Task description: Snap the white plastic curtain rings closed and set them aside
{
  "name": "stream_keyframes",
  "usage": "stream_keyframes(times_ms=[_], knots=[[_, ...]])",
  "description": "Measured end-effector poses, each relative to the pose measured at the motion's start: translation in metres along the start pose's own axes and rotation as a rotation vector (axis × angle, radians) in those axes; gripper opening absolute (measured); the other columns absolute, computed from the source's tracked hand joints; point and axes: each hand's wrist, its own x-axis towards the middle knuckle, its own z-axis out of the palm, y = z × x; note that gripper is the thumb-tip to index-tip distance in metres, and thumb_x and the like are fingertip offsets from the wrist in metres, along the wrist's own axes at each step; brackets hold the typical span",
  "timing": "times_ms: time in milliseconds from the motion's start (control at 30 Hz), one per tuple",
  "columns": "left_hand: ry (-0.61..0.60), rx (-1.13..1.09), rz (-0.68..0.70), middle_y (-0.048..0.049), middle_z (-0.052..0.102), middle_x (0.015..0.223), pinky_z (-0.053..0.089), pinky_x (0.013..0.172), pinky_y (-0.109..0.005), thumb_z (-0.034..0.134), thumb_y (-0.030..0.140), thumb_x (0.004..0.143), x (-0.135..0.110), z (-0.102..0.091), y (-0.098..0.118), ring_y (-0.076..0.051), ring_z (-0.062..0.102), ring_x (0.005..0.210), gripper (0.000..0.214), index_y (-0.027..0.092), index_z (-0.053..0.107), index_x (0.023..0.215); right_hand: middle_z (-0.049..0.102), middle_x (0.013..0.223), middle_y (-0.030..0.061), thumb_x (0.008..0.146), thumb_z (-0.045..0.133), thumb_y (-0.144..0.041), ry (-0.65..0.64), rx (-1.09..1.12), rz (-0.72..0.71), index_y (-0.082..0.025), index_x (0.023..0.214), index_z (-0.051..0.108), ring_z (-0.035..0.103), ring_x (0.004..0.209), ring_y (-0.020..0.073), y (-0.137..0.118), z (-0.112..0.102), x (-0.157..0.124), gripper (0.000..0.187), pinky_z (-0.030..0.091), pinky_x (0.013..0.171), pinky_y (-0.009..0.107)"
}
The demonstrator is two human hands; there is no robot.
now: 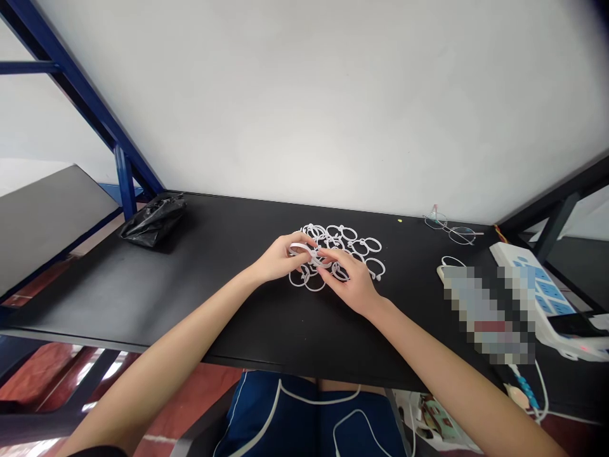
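Between my hands is a white plastic ring (pixel 301 245), held up just above the table. My left hand (pixel 284 257) pinches its left side between thumb and fingers. On the other side my right hand (pixel 351 277) has its thumb and fingertips closed on the ring's joint area; the small details there are hidden by the fingers. Around and beneath both hands lies a loose cluster of several more white rings (pixel 371 245), some overlapping, with small knobs on their rims.
A black plastic bag (pixel 155 221) lies at the left on the black table (pixel 228 228). Eyeglasses (pixel 450 227) rest at the back right. Nearer on the right are a blurred-out phone-like object (pixel 485 311), a white power strip (pixel 542 292) and cables. A white wall rises behind.
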Motion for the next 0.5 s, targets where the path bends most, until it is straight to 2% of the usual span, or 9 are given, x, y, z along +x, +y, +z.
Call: stream_keyframes(times_ms=[100, 267, 500], knots=[[-0.058, -0.003, 0.016, -0.0014, 0.064, 0.080, 0.056, 0.058, -0.023, 0.063, 0.027, 0.082, -0.0004, -0.0003, -0.0035, -0.011, 0.060, 0.065, 0.024, 0.016, 0.061, 0.103, 0.070, 0.106, 0.0044, 0.090, 0.061, -0.018, 0.002, 0.033, -0.026, -0.028, 0.126, 0.055, 0.069, 0.085, 0.0180, 0.0015, 0.0005, -0.0001, 0.038, 0.059, 0.083, 0.038], [-0.128, 0.017, 0.018, -0.0002, 0.064, 0.073, 0.051, 0.053, -0.021, 0.067, 0.036, 0.082, -0.0012, 0.0001, -0.0040, -0.010, 0.059, 0.055, 0.032, 0.015, 0.060, 0.106, 0.071, 0.099, 0.0047, 0.091, 0.058, -0.015, 0.048, 0.027, -0.087, -0.026, 0.124, 0.058, 0.069, 0.086, 0.0176, 0.0021, 0.0012, 0.0007, 0.035, 0.060, 0.081, 0.035], [-0.168, -0.057, -0.045, -0.0042, 0.069, 0.069, 0.047, 0.049, -0.020, 0.069, 0.042, 0.081, -0.0024, -0.0020, 0.0009, -0.010, 0.058, 0.049, 0.033, 0.014, 0.064, 0.096, 0.072, 0.091, 0.0045, 0.090, 0.059, -0.015, 0.075, 0.012, -0.130, -0.024, 0.106, 0.066, 0.069, 0.080, 0.0180, -0.0016, -0.0007, 0.0026, 0.020, 0.060, 0.071, 0.034]])
